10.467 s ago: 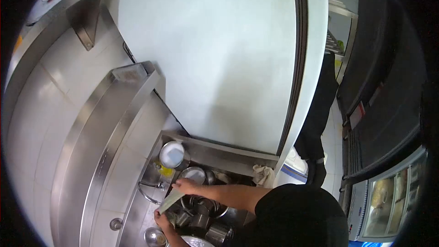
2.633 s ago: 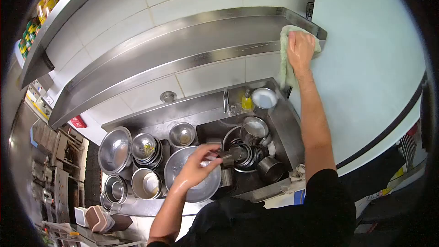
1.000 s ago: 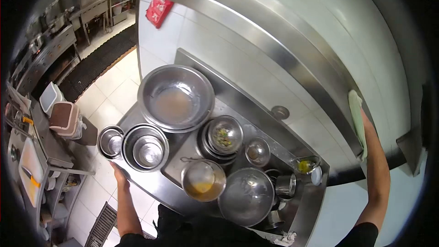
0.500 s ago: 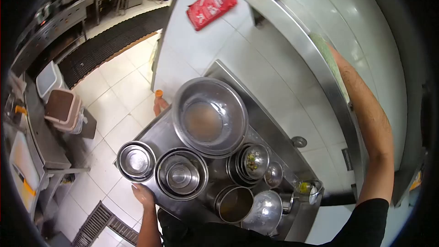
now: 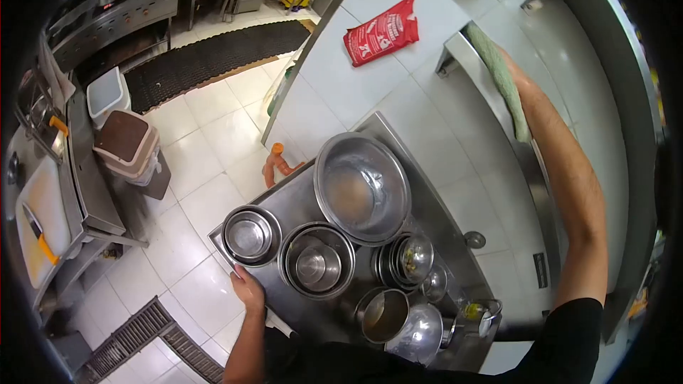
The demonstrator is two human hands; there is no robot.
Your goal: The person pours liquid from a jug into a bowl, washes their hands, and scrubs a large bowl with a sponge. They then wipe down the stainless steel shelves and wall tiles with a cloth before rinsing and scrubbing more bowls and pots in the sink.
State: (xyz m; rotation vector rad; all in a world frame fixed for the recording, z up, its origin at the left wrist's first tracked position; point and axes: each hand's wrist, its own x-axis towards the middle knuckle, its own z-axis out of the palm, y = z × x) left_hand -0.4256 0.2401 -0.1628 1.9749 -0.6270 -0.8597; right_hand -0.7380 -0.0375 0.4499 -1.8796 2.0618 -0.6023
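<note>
My right hand (image 5: 514,75) is pressed on a green cloth (image 5: 498,78), which lies lengthwise along the top edge of a curved-looking steel shelf (image 5: 466,57). The cloth hides most of those fingers. My left hand (image 5: 247,289) is closed on the near edge of a steel sink table (image 5: 284,313), just below a stack of round steel pans (image 5: 249,235). Beside that stack sit nested steel pots (image 5: 313,263) and a large steel bowl (image 5: 363,188) with cloudy residue at its bottom.
More steel bowls (image 5: 416,334) and a pot of brownish liquid (image 5: 384,316) crowd the table's right side. A red packet (image 5: 383,30) lies on the white tiled counter (image 5: 320,92). An orange pipe (image 5: 276,163) rises behind the table. Lidded bins (image 5: 126,139) stand left.
My view has shifted, so the table and pots appear farther right. The green cloth under my right hand shows more fully on the shelf edge. My left hand stays at the table edge.
</note>
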